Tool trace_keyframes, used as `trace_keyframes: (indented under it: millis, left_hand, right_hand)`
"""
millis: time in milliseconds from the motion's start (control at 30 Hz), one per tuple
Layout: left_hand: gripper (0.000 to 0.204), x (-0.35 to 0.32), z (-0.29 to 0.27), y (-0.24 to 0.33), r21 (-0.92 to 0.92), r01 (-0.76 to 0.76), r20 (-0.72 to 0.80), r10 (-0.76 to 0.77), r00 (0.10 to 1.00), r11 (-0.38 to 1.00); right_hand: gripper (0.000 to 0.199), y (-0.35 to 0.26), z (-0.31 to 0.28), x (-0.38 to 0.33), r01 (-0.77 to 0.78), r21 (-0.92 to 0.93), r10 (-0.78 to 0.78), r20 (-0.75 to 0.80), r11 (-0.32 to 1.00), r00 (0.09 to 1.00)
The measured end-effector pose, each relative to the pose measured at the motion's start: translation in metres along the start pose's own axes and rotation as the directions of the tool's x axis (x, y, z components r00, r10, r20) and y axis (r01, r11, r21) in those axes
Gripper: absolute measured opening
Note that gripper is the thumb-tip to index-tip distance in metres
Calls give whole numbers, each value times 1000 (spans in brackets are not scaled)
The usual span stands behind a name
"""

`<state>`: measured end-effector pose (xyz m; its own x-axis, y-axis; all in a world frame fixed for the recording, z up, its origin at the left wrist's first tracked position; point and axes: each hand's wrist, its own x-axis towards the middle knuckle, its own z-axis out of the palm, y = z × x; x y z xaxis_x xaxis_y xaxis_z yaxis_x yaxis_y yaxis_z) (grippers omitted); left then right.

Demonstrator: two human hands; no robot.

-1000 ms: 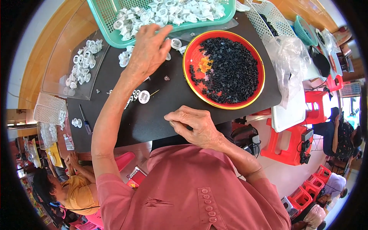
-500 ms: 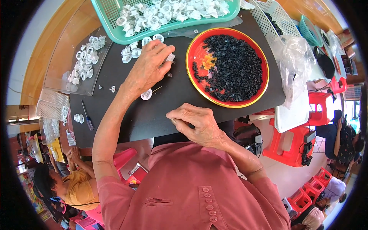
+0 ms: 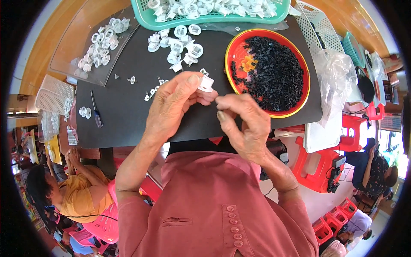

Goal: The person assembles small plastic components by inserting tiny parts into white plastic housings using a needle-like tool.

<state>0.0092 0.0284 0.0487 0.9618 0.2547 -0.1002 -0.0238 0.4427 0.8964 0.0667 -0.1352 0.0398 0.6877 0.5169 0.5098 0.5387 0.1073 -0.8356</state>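
Between the thumb and fingers of my left hand is a white plastic part with a round flange and a boxy top, held up over the dark table. My right hand is close beside it on the right, its fingers curled with thumb and forefinger near each other. Whatever those fingertips may hold is too small to make out. Beyond my left hand lie several loose white plastic parts. A red round tray with a yellow rim, filled with small black pieces, stands to the right.
A green basket of white parts stands at the far edge. On the left are a clear plastic sheet bearing more parts and a screwdriver. A plastic bag hangs at the right. Another person sits at lower left.
My left hand has come back toward me from the loose parts, now holding a white plastic part up. My right hand has moved up and right to meet it. The view has shifted slightly.
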Motion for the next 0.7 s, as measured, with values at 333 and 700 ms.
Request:
trace_keyframes:
  millis: [333, 700]
  left_hand:
    - [28, -9, 1, -21, 104, -38, -65, 45, 997, 994]
    - [31, -29, 1, -22, 120, -165, -77, 175, 981, 979]
  right_hand:
    - [24, 2, 2, 26, 37, -122, -21, 133, 992, 991]
    - [11, 1, 5, 26, -259, 202, 228, 163, 945, 960]
